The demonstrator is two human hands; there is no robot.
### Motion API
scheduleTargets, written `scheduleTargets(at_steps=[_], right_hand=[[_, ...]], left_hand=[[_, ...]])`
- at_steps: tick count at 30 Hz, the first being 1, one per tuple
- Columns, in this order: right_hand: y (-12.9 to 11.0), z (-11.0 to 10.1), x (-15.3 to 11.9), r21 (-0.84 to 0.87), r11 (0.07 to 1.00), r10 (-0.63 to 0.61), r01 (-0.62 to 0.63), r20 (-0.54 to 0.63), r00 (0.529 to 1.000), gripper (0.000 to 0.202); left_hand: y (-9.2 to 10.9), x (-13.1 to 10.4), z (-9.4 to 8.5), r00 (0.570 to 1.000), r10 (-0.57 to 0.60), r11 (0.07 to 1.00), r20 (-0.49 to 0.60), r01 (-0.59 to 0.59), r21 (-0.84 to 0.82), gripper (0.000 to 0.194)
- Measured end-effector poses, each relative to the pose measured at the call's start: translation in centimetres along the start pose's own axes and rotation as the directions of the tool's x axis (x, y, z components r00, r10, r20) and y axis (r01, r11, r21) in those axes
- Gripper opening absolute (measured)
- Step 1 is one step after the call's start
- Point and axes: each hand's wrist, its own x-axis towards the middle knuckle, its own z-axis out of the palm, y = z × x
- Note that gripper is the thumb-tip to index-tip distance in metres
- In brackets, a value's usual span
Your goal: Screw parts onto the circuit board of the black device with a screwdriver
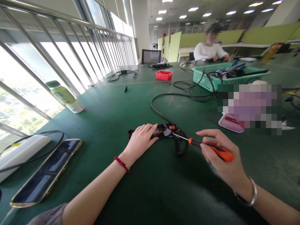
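A black corded device [160, 131] lies on the green table with its casing open, baring a grey part and bits of orange and red. My left hand [143, 137] is wrapped over its left portion and presses it to the tabletop. In my right hand [222, 153] is a screwdriver [212, 149] with an orange and black handle, pinched between thumb and fingers. Its thin shaft points left, and the tip reaches the exposed inside of the device near the grey part. Whether the tip sits in a screw is too small to tell.
A phone [48, 172] and a white object with a cable lie at the left, near a green-capped bottle [67, 97]. Ahead are a red tray [164, 75] and a turquoise basket [206, 81] of tools. A person [208, 50] sits across the table.
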Motion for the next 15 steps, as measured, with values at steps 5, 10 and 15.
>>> scheduleTargets(at_steps=[5, 10, 15], right_hand=[[0.6, 0.0, 0.3, -0.024, 1.000, -0.015, 0.012, -0.132, 0.991, 0.026], [1.2, -0.1, 0.6, 0.117, 0.993, 0.029, -0.011, -0.153, 0.988, 0.032], [1.0, -0.1, 0.4, 0.136, 0.986, 0.106, -0.094, -0.080, 0.991, 0.022]], left_hand=[[0.0, 0.0, 0.1, 0.999, -0.036, 0.999, 0.013, 0.036, -0.024, 0.041], [0.3, 0.0, 0.0, 0.999, -0.032, 0.999, 0.011, 0.032, -0.035, 0.041], [0.3, -0.1, 0.1, 1.000, -0.028, 0.999, 0.012, 0.028, -0.037, 0.041]])
